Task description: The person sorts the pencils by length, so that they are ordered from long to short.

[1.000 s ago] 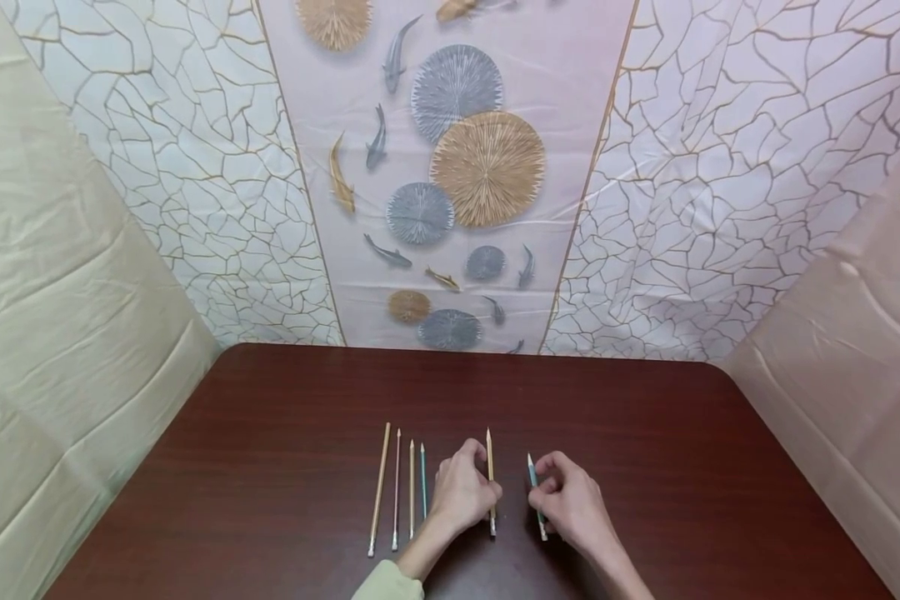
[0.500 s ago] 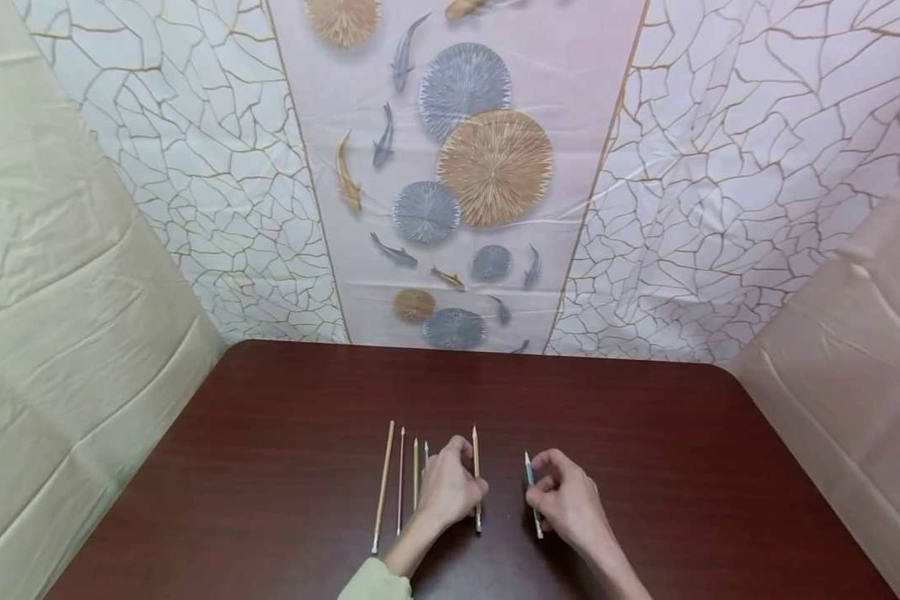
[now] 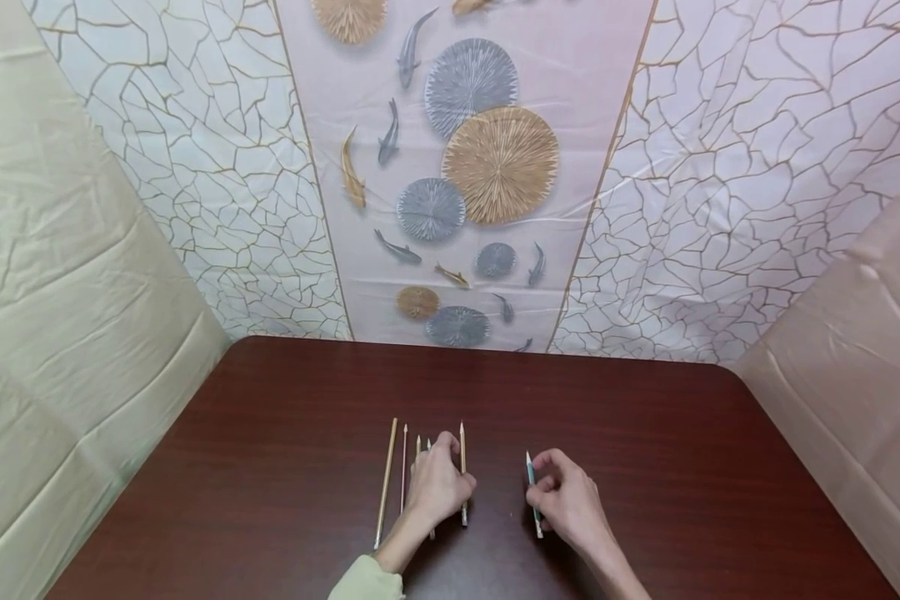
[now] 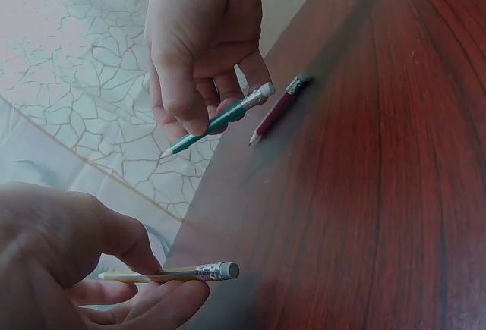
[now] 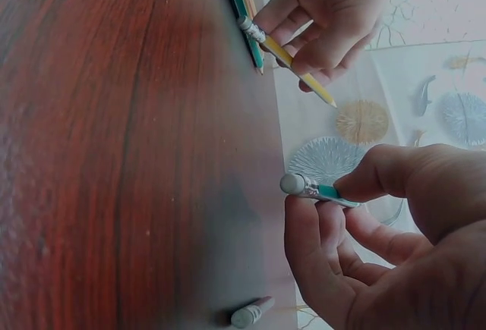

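Observation:
My left hand (image 3: 437, 483) pinches a yellow pencil (image 3: 462, 450), tip pointing away from me and eraser end toward me. Beside that hand on the left lie a thin reddish pencil (image 3: 404, 458), a tan one (image 3: 418, 443) and a green one (image 3: 429, 445), partly hidden under the hand and wrist. My right hand (image 3: 570, 496) holds a green pencil (image 5: 328, 192) between thumb and fingers, its white eraser toward me. Below the right hand, the left wrist view shows a dark red pencil (image 4: 275, 114) lying on the table.
A long tan pencil (image 3: 386, 479) with no sharpened point lies leftmost in the row. The dark red-brown table (image 3: 645, 417) reaches back to a patterned cloth wall (image 3: 450, 250). Beige cloth (image 3: 82, 333) hangs along both sides.
My left hand has moved left with the yellow pencil, toward the row, and now covers more of the pencils there. The right hand stays in nearly the same place with its green pencil.

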Available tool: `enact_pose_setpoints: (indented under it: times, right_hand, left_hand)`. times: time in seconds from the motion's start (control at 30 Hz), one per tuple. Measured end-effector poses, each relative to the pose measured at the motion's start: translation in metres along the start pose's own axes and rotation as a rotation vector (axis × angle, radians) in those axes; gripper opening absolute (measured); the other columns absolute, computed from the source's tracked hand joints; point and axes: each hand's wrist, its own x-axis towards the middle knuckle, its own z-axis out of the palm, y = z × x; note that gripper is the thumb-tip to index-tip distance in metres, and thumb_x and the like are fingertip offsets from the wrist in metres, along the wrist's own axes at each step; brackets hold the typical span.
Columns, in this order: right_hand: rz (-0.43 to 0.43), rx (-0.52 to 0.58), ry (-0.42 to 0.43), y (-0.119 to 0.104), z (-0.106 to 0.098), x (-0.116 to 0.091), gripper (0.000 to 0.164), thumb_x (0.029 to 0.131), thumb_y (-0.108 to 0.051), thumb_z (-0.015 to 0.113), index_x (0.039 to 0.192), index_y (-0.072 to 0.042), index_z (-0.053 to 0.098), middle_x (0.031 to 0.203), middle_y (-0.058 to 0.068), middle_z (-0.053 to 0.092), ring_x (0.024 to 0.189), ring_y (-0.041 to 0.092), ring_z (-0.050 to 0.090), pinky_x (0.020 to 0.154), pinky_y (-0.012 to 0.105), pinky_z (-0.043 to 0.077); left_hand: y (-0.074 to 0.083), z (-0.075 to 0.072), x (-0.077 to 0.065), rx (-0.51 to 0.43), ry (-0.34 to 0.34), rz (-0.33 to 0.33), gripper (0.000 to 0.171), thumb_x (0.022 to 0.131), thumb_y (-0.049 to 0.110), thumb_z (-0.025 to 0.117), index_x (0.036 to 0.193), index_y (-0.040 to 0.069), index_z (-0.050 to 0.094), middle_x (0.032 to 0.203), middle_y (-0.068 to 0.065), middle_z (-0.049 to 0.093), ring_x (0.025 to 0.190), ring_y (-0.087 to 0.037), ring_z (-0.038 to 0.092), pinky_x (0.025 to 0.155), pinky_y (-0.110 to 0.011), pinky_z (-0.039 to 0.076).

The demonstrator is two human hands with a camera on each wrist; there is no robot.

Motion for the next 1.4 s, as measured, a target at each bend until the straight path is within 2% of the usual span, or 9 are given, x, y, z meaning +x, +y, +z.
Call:
enact_pose_setpoints:
  times: [0.4,0.57,0.8,0.97,1.2,1.4]
  right_hand:
    - [0.008,0.003,0.005,0.001,0.002,0.0,0.035,0.069,0.008,0.064,0.101,-0.007,0.06,0.066,0.0,0.06,0.042,0.02,0.057,0.042,0.03,0.046]
    - [0.012,0.004,0.002,0.001,0.002,0.0,0.035,0.069,0.008,0.064,0.101,-0.007,0.06,0.066,0.001,0.059,0.043,0.02,0.057,0.042,0.03,0.046]
    - [0.01,0.005,-0.004,0.002,0.003,0.0,0.034,0.069,0.007,0.064,0.1,-0.007,0.06,0.066,0.0,0.06,0.043,0.02,0.058,0.042,0.03,0.046]
    - [0.006,-0.001,-0.001,0.002,0.003,0.0,0.034,0.069,0.006,0.064,0.1,-0.007,0.06,0.065,0.0,0.059,0.042,0.02,0.057,0.041,0.03,0.046]
    - [0.003,0.003,-0.006,0.003,0.004,-0.001,0.034,0.069,0.006,0.064,0.1,-0.007,0.06,0.065,0.0,0.059,0.042,0.021,0.058,0.041,0.03,0.047]
    - [-0.001,0.004,-0.006,0.002,0.005,-0.002,0.034,0.069,0.007,0.064,0.1,-0.007,0.06,0.065,0.0,0.059,0.042,0.021,0.058,0.041,0.03,0.048]
  left_hand:
    - [-0.006,-0.003,-0.003,0.055,0.034,0.026,0.036,0.06,0.0,0.07,0.093,0.003,0.058,0.062,-0.003,0.054,0.063,-0.028,0.059,0.061,-0.044,0.048]
    - [-0.007,-0.004,-0.004,0.069,0.028,0.032,0.035,0.06,0.0,0.071,0.093,0.003,0.058,0.06,-0.002,0.054,0.06,-0.025,0.058,0.063,-0.043,0.047]
    - [-0.009,-0.004,-0.008,0.065,0.033,-0.008,0.034,0.06,-0.001,0.07,0.093,0.0,0.062,0.065,-0.007,0.058,0.067,-0.033,0.062,0.064,-0.047,0.052]
    - [-0.01,-0.004,-0.011,0.065,0.032,-0.017,0.032,0.062,-0.001,0.068,0.094,-0.001,0.062,0.067,-0.008,0.059,0.068,-0.032,0.062,0.061,-0.046,0.052]
    - [-0.01,-0.005,-0.013,0.097,0.067,0.013,0.027,0.061,0.0,0.071,0.086,0.001,0.06,0.065,-0.008,0.059,0.065,-0.034,0.063,0.058,-0.045,0.052]
    - [-0.01,-0.006,-0.015,0.107,0.067,0.014,0.023,0.061,-0.002,0.069,0.069,0.009,0.05,0.056,-0.002,0.05,0.055,-0.026,0.056,0.052,-0.042,0.049]
